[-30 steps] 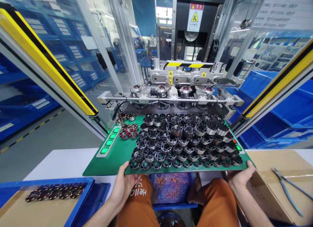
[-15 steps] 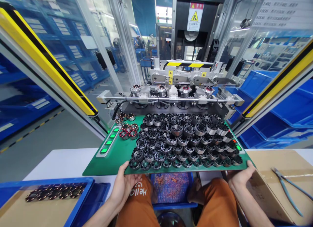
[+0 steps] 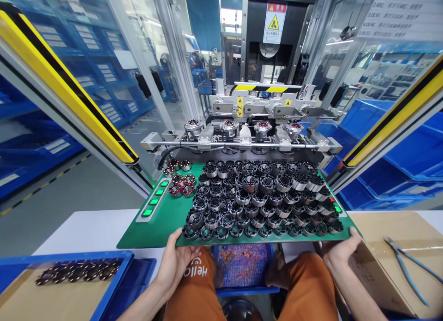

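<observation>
A green tray (image 3: 162,219) packed with dark unwound stator cores (image 3: 259,196) is gripped at its near edge, the left hand (image 3: 176,258) curled around it at about 7 o'clock and the right hand (image 3: 341,251) at about 5 o'clock. Four wound pieces are seated in the machine's fixtures (image 3: 244,127) at 12 o'clock, and a few copper-wound stators (image 3: 180,180) lie at the tray's 10 o'clock corner. Most of the batch is judged to be unprocessed.
</observation>
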Demonstrator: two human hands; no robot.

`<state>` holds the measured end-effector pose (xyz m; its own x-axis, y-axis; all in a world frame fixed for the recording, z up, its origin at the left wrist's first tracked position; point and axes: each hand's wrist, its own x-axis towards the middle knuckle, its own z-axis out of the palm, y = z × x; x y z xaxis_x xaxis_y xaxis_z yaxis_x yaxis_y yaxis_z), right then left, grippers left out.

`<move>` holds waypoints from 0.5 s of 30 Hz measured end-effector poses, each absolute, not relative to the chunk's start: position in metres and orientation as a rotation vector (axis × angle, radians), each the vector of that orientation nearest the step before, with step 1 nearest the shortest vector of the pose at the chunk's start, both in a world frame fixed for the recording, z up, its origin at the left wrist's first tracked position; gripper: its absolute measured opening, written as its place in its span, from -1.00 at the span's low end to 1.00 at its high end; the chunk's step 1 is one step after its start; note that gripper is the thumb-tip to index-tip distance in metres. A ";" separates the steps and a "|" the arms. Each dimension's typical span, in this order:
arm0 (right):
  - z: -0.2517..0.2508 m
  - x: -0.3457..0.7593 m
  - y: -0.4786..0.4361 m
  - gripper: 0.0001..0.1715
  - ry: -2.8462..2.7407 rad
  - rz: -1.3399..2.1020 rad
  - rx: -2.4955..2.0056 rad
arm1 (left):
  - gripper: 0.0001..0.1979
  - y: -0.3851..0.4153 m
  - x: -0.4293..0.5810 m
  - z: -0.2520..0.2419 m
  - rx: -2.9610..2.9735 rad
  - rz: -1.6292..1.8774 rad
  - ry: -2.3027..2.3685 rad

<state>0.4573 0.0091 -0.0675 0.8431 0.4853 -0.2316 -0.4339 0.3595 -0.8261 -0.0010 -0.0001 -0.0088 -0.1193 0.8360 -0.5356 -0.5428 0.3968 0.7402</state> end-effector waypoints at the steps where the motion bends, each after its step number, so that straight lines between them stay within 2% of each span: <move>1: -0.068 0.458 0.009 -0.30 -0.054 0.589 -1.045 | -0.65 0.000 -0.001 -0.010 0.322 1.205 1.195; 6: -0.069 0.459 0.009 -0.35 -0.050 0.572 -1.050 | -0.62 0.000 -0.001 -0.011 0.321 1.213 1.193; 15: -0.064 0.456 0.007 -0.32 -0.076 0.604 -1.076 | -0.61 0.000 -0.002 -0.012 0.330 1.208 1.189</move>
<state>0.4559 0.0070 -0.0640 0.8371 0.4976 -0.2272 -0.4254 0.3311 -0.8423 -0.0025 -0.0001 -0.0123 -0.1135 0.8429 -0.5259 -0.5391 0.3924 0.7453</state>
